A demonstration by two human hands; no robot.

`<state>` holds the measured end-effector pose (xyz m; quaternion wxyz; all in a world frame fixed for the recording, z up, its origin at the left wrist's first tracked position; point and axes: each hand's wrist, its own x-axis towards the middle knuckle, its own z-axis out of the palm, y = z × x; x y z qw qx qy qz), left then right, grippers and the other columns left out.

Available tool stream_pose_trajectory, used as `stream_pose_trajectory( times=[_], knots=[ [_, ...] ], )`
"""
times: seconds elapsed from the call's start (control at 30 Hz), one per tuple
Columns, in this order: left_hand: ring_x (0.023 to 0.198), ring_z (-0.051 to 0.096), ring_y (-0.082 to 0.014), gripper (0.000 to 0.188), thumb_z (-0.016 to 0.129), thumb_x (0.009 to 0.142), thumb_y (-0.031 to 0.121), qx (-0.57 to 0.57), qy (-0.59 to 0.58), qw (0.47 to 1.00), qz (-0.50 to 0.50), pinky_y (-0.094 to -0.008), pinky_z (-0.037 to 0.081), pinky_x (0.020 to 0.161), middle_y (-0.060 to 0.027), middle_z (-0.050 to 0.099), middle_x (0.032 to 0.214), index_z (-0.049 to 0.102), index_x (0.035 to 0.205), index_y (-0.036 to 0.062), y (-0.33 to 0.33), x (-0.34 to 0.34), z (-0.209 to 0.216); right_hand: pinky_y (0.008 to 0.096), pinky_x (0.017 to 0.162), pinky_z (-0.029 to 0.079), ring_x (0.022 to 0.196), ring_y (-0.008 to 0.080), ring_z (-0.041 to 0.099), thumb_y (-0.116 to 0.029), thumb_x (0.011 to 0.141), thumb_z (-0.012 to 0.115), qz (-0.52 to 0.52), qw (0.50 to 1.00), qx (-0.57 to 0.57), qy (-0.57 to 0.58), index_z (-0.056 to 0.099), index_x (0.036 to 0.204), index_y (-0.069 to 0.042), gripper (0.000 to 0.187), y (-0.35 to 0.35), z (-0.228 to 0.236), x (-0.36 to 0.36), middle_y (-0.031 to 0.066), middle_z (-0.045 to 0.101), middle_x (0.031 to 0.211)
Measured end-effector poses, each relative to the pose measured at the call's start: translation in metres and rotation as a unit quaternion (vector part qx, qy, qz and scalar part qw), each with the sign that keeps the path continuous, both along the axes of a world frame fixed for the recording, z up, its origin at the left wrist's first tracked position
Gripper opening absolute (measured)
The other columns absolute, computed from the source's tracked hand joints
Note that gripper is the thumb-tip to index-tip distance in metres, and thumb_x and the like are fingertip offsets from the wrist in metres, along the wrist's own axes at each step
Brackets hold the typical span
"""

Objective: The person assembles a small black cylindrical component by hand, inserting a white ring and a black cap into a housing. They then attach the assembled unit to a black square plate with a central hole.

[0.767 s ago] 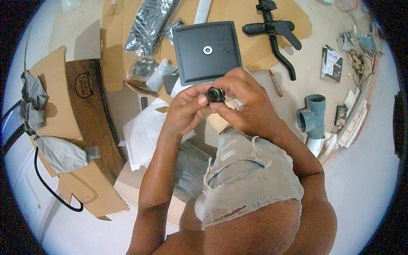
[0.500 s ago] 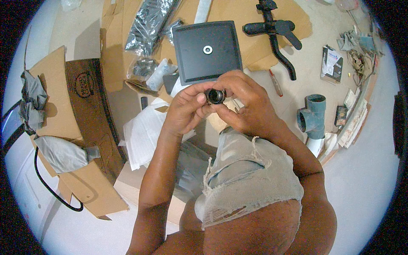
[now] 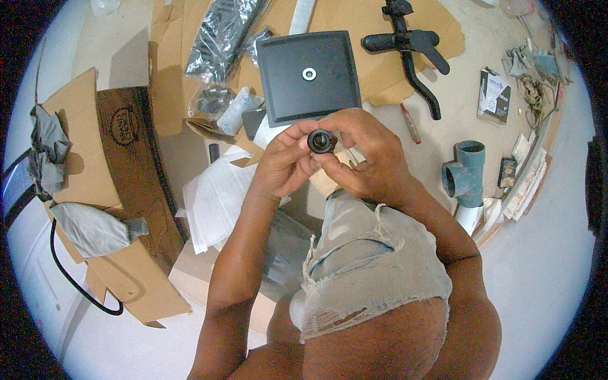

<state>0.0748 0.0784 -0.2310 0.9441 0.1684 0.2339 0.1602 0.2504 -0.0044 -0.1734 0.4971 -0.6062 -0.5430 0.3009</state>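
Note:
A small black round fitting [image 3: 322, 142] with a hollow end is held between both hands, its opening facing up toward me. My left hand [image 3: 285, 158] pinches it from the left with thumb and fingers. From the right, my right hand [image 3: 370, 152] grips its rim, the fingers curled over the far side and the thumb below. Just beyond my hands lies a square black shower head [image 3: 285, 92] with a pale round connector [image 3: 308, 75] at its middle. What the fitting contains inside is too small to make out.
A black mixer tap [image 3: 396, 42] lies on cardboard at the far right. Nearer are a red-handled screwdriver [image 3: 411, 123] and a grey pipe tee [image 3: 463, 168]. An open cardboard box [image 3: 136, 177] stands left. Plastic-wrapped black parts [image 3: 225, 41] and white foam sheet [image 3: 212, 196] lie around.
The fitting has tilted so that its open end faces me more squarely. My left hand has shifted slightly to the right; the things around have stayed put.

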Motion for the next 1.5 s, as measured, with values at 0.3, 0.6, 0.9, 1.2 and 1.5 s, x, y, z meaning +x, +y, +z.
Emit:
stream_pose_trajectory(
  times=[0.3,0.6,0.9,1.2,1.5],
  knots=[
    [0.108,0.061,-0.0223,0.033,0.056,0.096,0.011,-0.015,-0.047,0.998,0.029,-0.0358,0.051,0.097,-0.0127,0.061,0.117,0.052,0.127,-0.0015,-0.002,0.007,0.003,0.0431,0.091,0.047,0.1,0.0345,0.06,-0.014,0.074,0.072,0.01,1.0,0.01,-0.014,0.064,0.109,-0.008,0.036,0.001,-0.005,0.001,0.0139,0.063,0.104],
    [0.107,0.062,-0.0213,0.033,0.056,0.096,0.009,-0.007,-0.033,0.999,0.023,-0.0363,0.052,0.096,-0.0133,0.063,0.117,0.052,0.127,-0.0015,0.0,0.003,0.004,0.0432,0.091,0.047,0.101,0.0347,0.059,-0.016,0.075,0.072,-0.001,0.999,0.017,-0.034,0.064,0.111,-0.008,0.037,0.001,-0.011,-0.001,0.0142,0.063,0.106],
    [0.108,0.063,-0.0241,0.03,0.055,0.096,0.008,0.0,-0.017,0.999,0.04,-0.0382,0.053,0.096,-0.0155,0.062,0.121,0.054,0.126,0.0008,-0.001,0.003,0.001,0.0395,0.084,0.048,0.095,0.0312,0.061,-0.01,0.071,0.075,-0.015,0.999,0.026,-0.034,0.062,0.111,-0.008,0.042,0.002,-0.003,-0.001,0.013,0.065,0.103],
    [0.109,0.063,-0.0255,0.027,0.053,0.098,0.01,-0.029,0.007,0.999,0.044,-0.0392,0.053,0.095,-0.0165,0.061,0.12,0.053,0.123,0.0022,-0.008,0.011,0.002,0.0386,0.082,0.052,0.092,0.0301,0.063,-0.012,0.076,0.071,-0.057,0.998,-0.002,0.022,0.061,0.106,-0.008,0.031,0.001,-0.014,-0.006,0.0125,0.063,0.099],
    [0.096,0.068,-0.0246,0.025,0.055,0.099,0.023,-0.031,0.132,0.991,-0.013,-0.0363,0.057,0.086,-0.0146,0.067,0.106,0.056,0.114,0.0021,-0.014,0.003,-0.014,0.0345,0.075,0.056,0.083,0.0209,0.065,-0.01,0.092,0.061,-0.155,0.806,-0.161,0.549,0.056,0.118,0.001,0.029,0.017,-0.078,0.018,0.0122,0.065,0.104]
  ],
)
